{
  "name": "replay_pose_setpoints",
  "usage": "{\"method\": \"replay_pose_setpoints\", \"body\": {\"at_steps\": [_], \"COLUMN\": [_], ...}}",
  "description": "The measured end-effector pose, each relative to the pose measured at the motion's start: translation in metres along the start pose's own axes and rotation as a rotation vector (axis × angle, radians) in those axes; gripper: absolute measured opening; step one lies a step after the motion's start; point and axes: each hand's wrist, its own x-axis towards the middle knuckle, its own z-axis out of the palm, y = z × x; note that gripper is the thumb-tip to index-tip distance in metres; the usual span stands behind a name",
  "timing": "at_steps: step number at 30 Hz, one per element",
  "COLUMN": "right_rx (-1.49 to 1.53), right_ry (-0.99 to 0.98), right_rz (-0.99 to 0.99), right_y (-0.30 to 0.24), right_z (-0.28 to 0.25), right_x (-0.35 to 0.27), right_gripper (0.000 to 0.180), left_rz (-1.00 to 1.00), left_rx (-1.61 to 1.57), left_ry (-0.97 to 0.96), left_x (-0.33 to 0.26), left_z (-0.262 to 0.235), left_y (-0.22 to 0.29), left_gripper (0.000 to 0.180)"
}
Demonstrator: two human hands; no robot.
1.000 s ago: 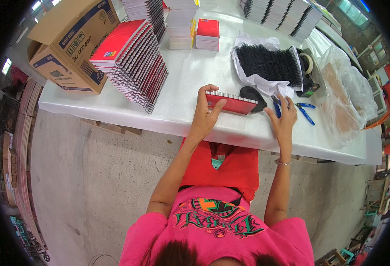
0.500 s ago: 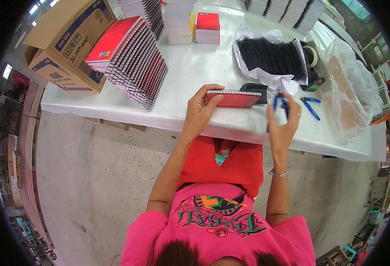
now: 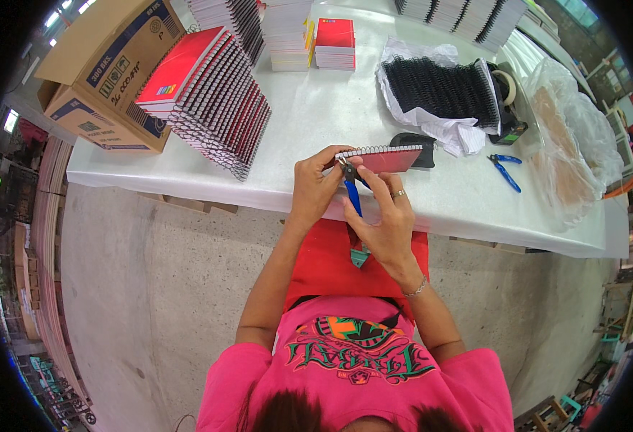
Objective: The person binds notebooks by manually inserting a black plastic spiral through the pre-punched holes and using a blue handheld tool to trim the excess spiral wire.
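Observation:
A small red notebook (image 3: 396,161) stands on its edge near the front of the table, its spiral binding along the top. My left hand (image 3: 315,186) grips the notebook's left end. In my right hand (image 3: 388,219) is a pair of blue-handled cutting pliers (image 3: 353,196); their jaws are at the left end of the spiral, close to my left fingers. Whether the jaws have closed on the wire cannot be made out. A dark curved object (image 3: 416,144) lies just behind the notebook's right end.
A tall stack of red spiral notebooks (image 3: 219,108) and a cardboard box (image 3: 115,79) stand at left. Unbound red booklets (image 3: 335,45) sit farther back. Black spiral coils (image 3: 439,93) lie on white paper, near a second pair of blue pliers (image 3: 505,173) and plastic bags (image 3: 576,129) at right.
My right hand has moved left with the pliers, from beside the notebook's right end to the left end of its spiral. My left hand still holds the notebook.

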Motion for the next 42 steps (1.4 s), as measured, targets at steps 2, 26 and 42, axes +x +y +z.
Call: {"method": "replay_pose_setpoints", "body": {"at_steps": [2, 26, 42], "right_rx": [-0.006, 1.809, -0.420], "right_ry": [-0.009, -0.783, -0.222], "right_rz": [0.003, 0.868, 0.131], "right_y": [-0.001, 0.009, 0.153], "right_z": [0.002, -0.023, -0.120], "right_x": [0.000, 0.025, 0.045], "right_gripper": [0.055, 0.031, 0.036], "left_rz": [0.003, 0.146, 0.507], "left_rx": [0.015, 0.180, 0.295], "left_ry": [0.017, 0.155, 0.705], "left_x": [-0.002, -0.010, 0.060], "left_z": [-0.001, 0.007, -0.161], "left_y": [0.002, -0.009, 0.172], "left_gripper": [0.021, 0.019, 0.033]}}
